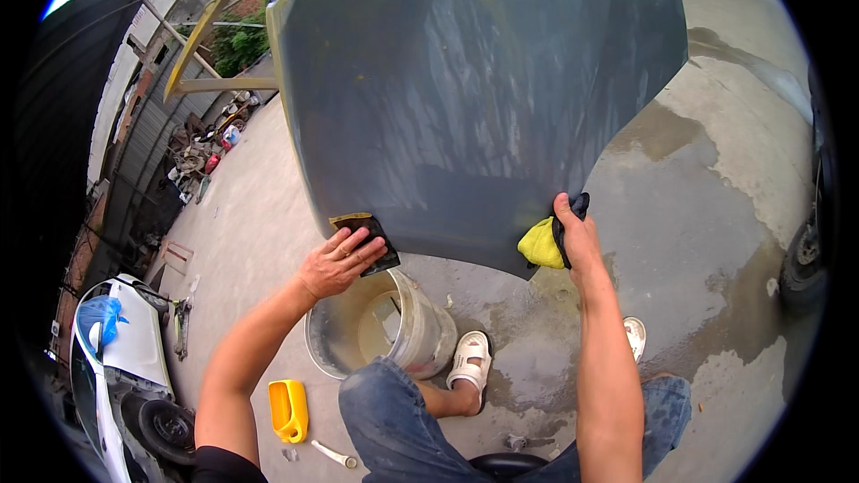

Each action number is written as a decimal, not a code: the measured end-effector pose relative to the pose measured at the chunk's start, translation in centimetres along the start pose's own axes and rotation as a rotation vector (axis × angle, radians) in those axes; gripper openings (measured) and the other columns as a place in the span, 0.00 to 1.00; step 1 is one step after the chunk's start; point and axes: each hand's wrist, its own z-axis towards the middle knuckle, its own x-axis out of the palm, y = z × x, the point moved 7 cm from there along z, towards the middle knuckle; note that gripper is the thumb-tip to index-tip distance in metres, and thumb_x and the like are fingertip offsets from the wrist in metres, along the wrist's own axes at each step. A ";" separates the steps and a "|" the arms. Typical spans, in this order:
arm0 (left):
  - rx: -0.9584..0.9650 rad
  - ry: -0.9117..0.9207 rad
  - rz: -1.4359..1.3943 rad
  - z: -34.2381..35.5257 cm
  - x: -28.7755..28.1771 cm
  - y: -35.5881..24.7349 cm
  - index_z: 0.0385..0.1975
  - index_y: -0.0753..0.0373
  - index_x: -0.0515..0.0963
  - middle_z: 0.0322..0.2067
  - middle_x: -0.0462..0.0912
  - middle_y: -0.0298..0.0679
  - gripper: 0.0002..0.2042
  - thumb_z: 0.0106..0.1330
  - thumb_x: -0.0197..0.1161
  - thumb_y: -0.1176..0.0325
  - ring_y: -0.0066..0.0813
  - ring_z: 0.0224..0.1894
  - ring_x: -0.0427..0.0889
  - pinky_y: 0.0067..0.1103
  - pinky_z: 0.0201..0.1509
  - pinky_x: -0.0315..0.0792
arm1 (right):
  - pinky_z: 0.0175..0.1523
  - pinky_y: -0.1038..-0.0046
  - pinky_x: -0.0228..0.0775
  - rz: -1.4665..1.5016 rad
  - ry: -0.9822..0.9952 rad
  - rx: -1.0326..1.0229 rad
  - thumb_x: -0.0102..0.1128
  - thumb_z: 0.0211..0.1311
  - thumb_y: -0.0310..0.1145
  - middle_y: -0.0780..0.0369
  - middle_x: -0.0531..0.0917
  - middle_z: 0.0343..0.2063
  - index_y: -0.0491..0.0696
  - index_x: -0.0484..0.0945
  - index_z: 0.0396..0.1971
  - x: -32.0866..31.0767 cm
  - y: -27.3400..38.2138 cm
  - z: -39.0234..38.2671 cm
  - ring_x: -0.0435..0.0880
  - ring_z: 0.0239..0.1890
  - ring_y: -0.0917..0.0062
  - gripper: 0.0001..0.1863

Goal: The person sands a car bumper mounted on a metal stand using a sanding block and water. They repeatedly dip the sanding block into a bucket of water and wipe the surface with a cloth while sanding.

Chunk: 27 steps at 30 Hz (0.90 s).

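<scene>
White car (pixel 112 367) at the lower left, yellow scoop (pixel 288 410) on the wet concrete ground (pixel 716 241), left hand (pixel 338 264) pressing dark sandpaper (pixel 369 237) flat against the lower edge of the grey car panel (pixel 465 89), white bucket (pixel 385 326) beneath, right hand (pixel 577 237) gripping a yellow and dark cloth (pixel 542 243) on the panel's lower right edge.

A pale plastic bucket (pixel 385 333) stands on the wet concrete ground (pixel 716 241), with a yellow scoop (pixel 288 410) lying just to its left and a short white stick-like piece (pixel 334 454) near the scoop. At the lower left sits a white car (pixel 116 376) with a blue bag (pixel 100 317) on it and its dark tyre (pixel 165 429) showing, while another tyre (pixel 801 273) appears at the right rim. Farther off on the left are a pile of scrap (pixel 201 152) beside a corrugated wall (pixel 148 139), green bushes (pixel 240 43), and a yellow curved frame (pixel 210 31).
</scene>
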 end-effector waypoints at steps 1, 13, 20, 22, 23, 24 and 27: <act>0.009 0.007 -0.033 1.5 0.7 -1.5 0.61 0.53 0.74 0.69 0.63 0.28 0.24 0.62 0.53 0.66 0.26 0.73 0.55 0.29 0.76 0.48 | 0.58 0.69 0.64 0.003 -0.004 0.000 0.60 0.59 0.64 0.57 0.80 0.47 0.38 0.76 0.50 -0.2 0.0 0.0 0.76 0.50 0.71 0.40; 0.118 0.049 -0.173 8.5 2.3 -7.5 0.68 0.58 0.62 0.72 0.56 0.29 0.29 0.64 0.49 0.65 0.21 0.74 0.52 0.22 0.77 0.47 | 0.55 0.70 0.66 0.000 -0.104 -0.020 0.63 0.58 0.62 0.60 0.81 0.42 0.40 0.78 0.45 0.4 0.5 -1.0 0.77 0.45 0.73 0.36; -0.116 -0.035 0.019 0.3 -1.1 1.1 0.61 0.50 0.73 0.66 0.68 0.27 0.25 0.60 0.53 0.67 0.31 0.70 0.62 0.31 0.74 0.55 | 0.56 0.70 0.65 0.012 -0.078 -0.030 0.62 0.58 0.62 0.59 0.80 0.45 0.39 0.77 0.47 0.0 0.0 -0.1 0.77 0.48 0.72 0.37; -0.093 -0.027 -0.050 4.3 -0.2 -1.6 0.63 0.55 0.71 0.68 0.64 0.31 0.26 0.61 0.53 0.67 0.31 0.71 0.59 0.33 0.75 0.53 | 0.56 0.70 0.65 0.005 -0.096 0.011 0.62 0.59 0.62 0.59 0.80 0.45 0.39 0.78 0.47 -0.5 0.0 0.0 0.77 0.48 0.72 0.36; -0.057 -0.008 -0.092 6.4 0.5 -3.6 0.64 0.58 0.69 0.69 0.62 0.32 0.27 0.62 0.52 0.66 0.31 0.72 0.57 0.32 0.76 0.51 | 0.56 0.70 0.65 0.000 -0.097 0.008 0.62 0.59 0.62 0.59 0.80 0.45 0.39 0.78 0.47 -0.7 0.3 -0.2 0.77 0.48 0.72 0.36; -0.026 0.021 -0.133 8.4 1.0 -5.7 0.65 0.61 0.67 0.70 0.60 0.34 0.27 0.62 0.52 0.66 0.31 0.73 0.55 0.32 0.77 0.48 | 0.57 0.70 0.65 -0.005 -0.087 0.010 0.62 0.59 0.62 0.59 0.80 0.45 0.39 0.78 0.47 -0.5 0.5 -0.3 0.77 0.48 0.72 0.36; 0.166 0.077 -0.166 14.9 2.3 -11.5 0.66 0.65 0.64 0.70 0.60 0.37 0.28 0.65 0.50 0.63 0.31 0.74 0.52 0.30 0.78 0.45 | 0.57 0.70 0.65 0.006 -0.085 -0.036 0.61 0.60 0.61 0.59 0.80 0.46 0.38 0.77 0.48 -0.3 0.7 -0.6 0.77 0.49 0.71 0.36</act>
